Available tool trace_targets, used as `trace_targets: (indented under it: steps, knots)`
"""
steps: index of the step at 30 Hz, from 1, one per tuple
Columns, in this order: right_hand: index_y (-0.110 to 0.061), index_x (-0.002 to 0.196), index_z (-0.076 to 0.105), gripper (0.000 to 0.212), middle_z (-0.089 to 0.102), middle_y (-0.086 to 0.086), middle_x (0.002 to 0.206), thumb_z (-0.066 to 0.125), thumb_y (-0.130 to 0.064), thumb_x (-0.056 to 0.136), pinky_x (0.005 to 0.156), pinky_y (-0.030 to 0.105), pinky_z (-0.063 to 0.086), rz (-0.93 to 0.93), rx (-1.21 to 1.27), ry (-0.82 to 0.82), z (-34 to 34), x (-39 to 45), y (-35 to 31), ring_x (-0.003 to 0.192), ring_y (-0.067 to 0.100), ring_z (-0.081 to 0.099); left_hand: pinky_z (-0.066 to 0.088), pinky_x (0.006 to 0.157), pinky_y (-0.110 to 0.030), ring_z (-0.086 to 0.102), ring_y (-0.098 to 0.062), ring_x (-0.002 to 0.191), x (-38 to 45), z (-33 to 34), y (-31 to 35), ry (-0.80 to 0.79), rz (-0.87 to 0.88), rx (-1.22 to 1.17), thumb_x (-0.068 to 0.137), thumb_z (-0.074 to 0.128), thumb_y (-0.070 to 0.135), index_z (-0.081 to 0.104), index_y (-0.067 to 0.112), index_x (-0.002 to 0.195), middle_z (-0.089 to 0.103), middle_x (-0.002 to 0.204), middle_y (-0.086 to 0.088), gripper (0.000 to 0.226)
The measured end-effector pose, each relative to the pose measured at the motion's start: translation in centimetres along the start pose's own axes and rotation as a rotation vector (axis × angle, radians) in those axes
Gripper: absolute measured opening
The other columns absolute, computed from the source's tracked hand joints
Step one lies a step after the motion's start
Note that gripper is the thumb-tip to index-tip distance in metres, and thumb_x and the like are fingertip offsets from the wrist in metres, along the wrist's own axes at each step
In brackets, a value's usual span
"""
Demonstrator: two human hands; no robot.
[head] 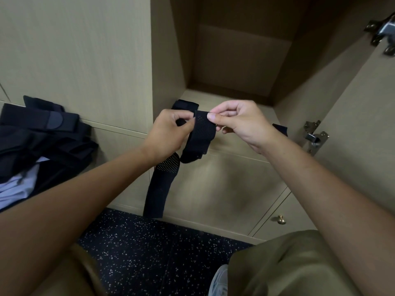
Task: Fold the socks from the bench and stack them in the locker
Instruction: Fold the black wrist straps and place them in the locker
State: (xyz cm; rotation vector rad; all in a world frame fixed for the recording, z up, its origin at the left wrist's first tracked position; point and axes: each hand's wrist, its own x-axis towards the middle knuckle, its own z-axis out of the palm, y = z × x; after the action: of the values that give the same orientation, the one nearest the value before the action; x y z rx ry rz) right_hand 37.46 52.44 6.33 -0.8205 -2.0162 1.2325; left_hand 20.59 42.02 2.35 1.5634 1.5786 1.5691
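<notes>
I hold a black sock (199,137) with small pale dots in front of the open locker (235,60). My right hand (237,122) pinches its upper end between thumb and forefinger. My left hand (166,133) grips the same sock just to the left. A long part of black sock (159,189) hangs down below my left hand toward the floor. Behind my hands, a folded black sock (184,104) lies on the locker floor (265,116). Another dark piece (280,128) shows past my right wrist.
A heap of dark clothes with a pale garment (40,142) lies on the bench at the left. The locker door (363,103) stands open at the right with metal hinges (316,137). Below are cabinet fronts with a knob (281,220) and a speckled dark floor (160,248).
</notes>
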Motion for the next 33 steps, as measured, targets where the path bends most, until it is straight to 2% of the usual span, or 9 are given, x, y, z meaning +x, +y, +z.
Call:
trace_targets:
  steps: [3, 6, 9, 16, 19, 23, 26, 29, 33]
  knots:
    - [-0.005, 0.097, 0.075, 0.012, 0.074, 0.004, 0.076, 0.078, -0.012, 0.088, 0.068, 0.024, 0.055, -0.009, 0.033, 0.034, 0.0, 0.1, 0.0, 0.066, 0.009, 0.065, 0.022, 0.042, -0.026, 0.032, -0.01, 0.036, 0.1, -0.2, 0.3, -0.013, -0.062, -0.114, 0.109, 0.047, 0.033, 0.056, -0.012, 0.076, 0.043, 0.058, -0.02, 0.056]
    - [-0.001, 0.1, 0.073, 0.014, 0.073, 0.009, 0.078, 0.076, -0.009, 0.09, 0.07, 0.024, 0.057, -0.009, 0.099, 0.036, -0.1, 0.0, -0.1, 0.067, 0.011, 0.066, 0.025, 0.041, -0.022, 0.036, -0.004, 0.034, 0.0, -0.2, 0.8, -0.059, -0.036, -0.113, 0.108, 0.05, 0.026, 0.062, 0.004, 0.066, 0.044, 0.043, 0.004, 0.048]
    - [-0.003, 0.099, 0.073, 0.008, 0.073, 0.008, 0.075, 0.073, -0.008, 0.092, 0.068, 0.023, 0.056, -0.01, 0.174, 0.03, -0.5, 0.0, -0.1, 0.067, 0.013, 0.065, 0.031, 0.042, -0.006, 0.046, 0.004, 0.036, 0.4, 0.2, 0.7, -0.112, -0.042, -0.091, 0.105, 0.054, 0.012, 0.07, 0.0, 0.098, 0.05, 0.041, 0.019, 0.021]
    - [-0.009, 0.103, 0.074, 0.014, 0.076, 0.004, 0.09, 0.074, -0.017, 0.092, 0.076, 0.025, 0.053, 0.12, 0.109, 0.07, -1.4, -0.3, 0.9, 0.079, 0.009, 0.067, 0.054, 0.085, -0.021, 0.072, -0.002, 0.095, 1.3, 1.5, -0.6, -0.216, -0.028, 0.075, 0.1, 0.064, 0.024, 0.077, 0.025, 0.103, 0.078, 0.099, 0.014, 0.014]
    - [-0.008, 0.096, 0.075, 0.016, 0.078, 0.004, 0.095, 0.074, -0.024, 0.093, 0.077, 0.026, 0.055, 0.21, -0.035, 0.035, -1.6, -0.9, 1.9, 0.083, 0.007, 0.069, 0.057, 0.082, -0.022, 0.072, -0.002, 0.094, 1.2, 3.0, -0.7, -0.225, -0.047, 0.06, 0.101, 0.062, 0.026, 0.077, 0.02, 0.106, 0.077, 0.1, 0.01, 0.017]
    - [0.002, 0.107, 0.07, 0.024, 0.077, 0.007, 0.097, 0.073, -0.018, 0.094, 0.072, 0.024, 0.059, 0.21, 0.044, 0.2, -2.5, -1.0, 2.0, 0.08, 0.01, 0.073, 0.04, 0.046, -0.007, 0.058, 0.004, 0.046, 1.2, 4.9, -0.6, -0.205, -0.12, -0.052, 0.099, 0.066, 0.018, 0.068, 0.008, 0.094, 0.069, 0.068, 0.008, 0.011]
    - [-0.005, 0.117, 0.068, 0.034, 0.077, 0.011, 0.108, 0.073, -0.03, 0.095, 0.085, 0.034, 0.062, 0.271, 0.109, 0.228, -3.3, -1.2, 2.4, 0.091, 0.02, 0.076, 0.034, 0.038, -0.007, 0.049, 0.003, 0.034, 1.6, 6.0, -0.1, -0.166, -0.177, -0.199, 0.099, 0.065, 0.01, 0.061, 0.003, 0.103, 0.059, 0.047, 0.012, 0.009]
    - [-0.016, 0.115, 0.071, 0.056, 0.077, 0.005, 0.109, 0.069, -0.064, 0.085, 0.102, 0.049, 0.054, 0.373, 0.038, 0.092, -3.6, -2.2, 2.9, 0.105, 0.026, 0.073, 0.032, 0.041, -0.019, 0.043, -0.002, 0.036, 2.3, 6.3, 0.1, -0.101, -0.207, -0.309, 0.101, 0.063, 0.015, 0.062, 0.006, 0.099, 0.06, 0.05, 0.009, 0.009]
    - [-0.016, 0.134, 0.063, 0.064, 0.074, 0.006, 0.121, 0.055, -0.062, 0.09, 0.103, 0.039, 0.053, 0.411, 0.133, -0.189, -3.5, -4.1, 2.9, 0.11, 0.022, 0.072, 0.028, 0.044, -0.027, 0.032, -0.013, 0.045, 3.6, 6.9, -0.1, -0.056, -0.245, -0.495, 0.101, 0.064, 0.02, 0.063, 0.008, 0.1, 0.057, 0.062, -0.003, 0.013]
